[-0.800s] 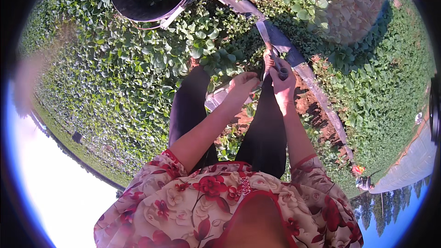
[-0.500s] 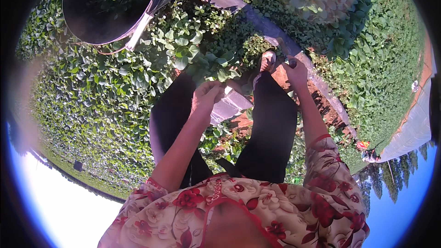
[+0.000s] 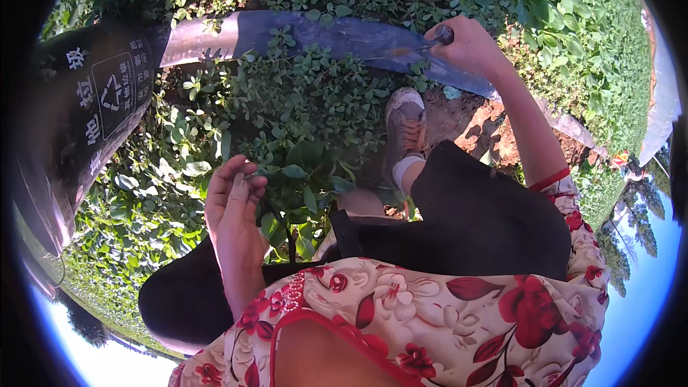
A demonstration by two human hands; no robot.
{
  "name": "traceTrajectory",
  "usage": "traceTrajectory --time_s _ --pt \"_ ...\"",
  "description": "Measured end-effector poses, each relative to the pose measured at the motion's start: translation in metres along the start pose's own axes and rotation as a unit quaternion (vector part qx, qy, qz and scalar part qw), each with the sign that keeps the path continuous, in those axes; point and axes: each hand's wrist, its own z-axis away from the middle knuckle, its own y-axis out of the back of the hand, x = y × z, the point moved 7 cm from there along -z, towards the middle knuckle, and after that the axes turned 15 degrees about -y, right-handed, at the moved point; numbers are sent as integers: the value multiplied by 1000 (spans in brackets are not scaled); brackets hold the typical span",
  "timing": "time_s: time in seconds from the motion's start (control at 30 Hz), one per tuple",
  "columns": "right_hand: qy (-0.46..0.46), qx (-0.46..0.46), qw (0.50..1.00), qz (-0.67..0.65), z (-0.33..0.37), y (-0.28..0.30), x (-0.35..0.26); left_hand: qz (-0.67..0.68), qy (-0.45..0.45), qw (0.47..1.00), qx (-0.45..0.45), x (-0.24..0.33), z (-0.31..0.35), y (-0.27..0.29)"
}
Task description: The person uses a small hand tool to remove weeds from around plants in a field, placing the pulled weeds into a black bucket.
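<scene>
My right hand (image 3: 469, 46) is closed around a dark, round-ended handle (image 3: 444, 34), just above the strip of plastic film (image 3: 322, 37). What the handle belongs to is hidden. Lower left, my left hand (image 3: 235, 204) is raised over low leafy plants (image 3: 304, 165), its thumb pressed against curled fingers. Whatever is in that pinch, if anything, is too small to make out. Between my hands a grey-brown shoe (image 3: 407, 125) with orange laces stands on the soil, under my bent, dark-trousered leg (image 3: 487, 215).
A large black plastic bag (image 3: 86, 115) with white print bulges at the left, close to one end of the film. Bare reddish soil (image 3: 459, 122) shows beside the shoe. Dense green leaves (image 3: 566, 7) spread at upper right. Distant trees (image 3: 634, 222) stand at the right rim.
The view has shifted, with the black bag now lower at the left and the film running across. My left hand has moved left, away from my legs; my right hand still holds the handle.
</scene>
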Motion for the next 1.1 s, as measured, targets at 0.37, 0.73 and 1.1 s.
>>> traceTrajectory --time_s 0.37,0.73,1.1 --pt "-184 179 928 -269 141 -23 152 -211 -54 957 -192 -27 23 -96" --pt "-80 165 951 -251 140 -87 236 -413 -249 832 -273 -197 -51 -284" --pt "30 74 954 -288 52 -104 234 -316 -87 943 -59 -233 -66 -285"
